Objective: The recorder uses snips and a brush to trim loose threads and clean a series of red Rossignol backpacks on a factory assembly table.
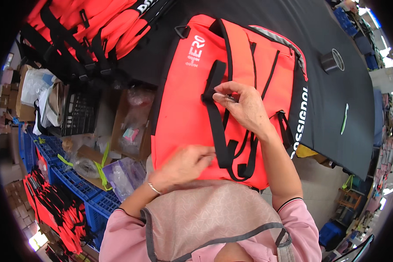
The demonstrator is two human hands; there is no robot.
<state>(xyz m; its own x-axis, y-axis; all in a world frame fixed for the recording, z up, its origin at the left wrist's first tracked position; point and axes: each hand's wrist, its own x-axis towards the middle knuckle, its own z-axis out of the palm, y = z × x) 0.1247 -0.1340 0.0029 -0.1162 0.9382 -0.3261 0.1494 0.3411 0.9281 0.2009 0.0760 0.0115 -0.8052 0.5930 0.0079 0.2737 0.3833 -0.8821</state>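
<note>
A bright red-orange backpack lies on the black-covered table before me, its shoulder straps, black webbing and cords uppermost. Above its middle, my right hand is closed in a pinch beside a looped black webbing strap. Something small and dark shows under its fingers, too hidden to name. My left hand, slightly blurred, rests low on the bag with its fingers stretched out toward the strap's lower end. I see nothing held in it.
More red-orange bags with black straps are heaped at the far left. A metal cup and a thin green-white tool lie on the table's right side. At left stand a black crate, a cardboard box and blue pallets.
</note>
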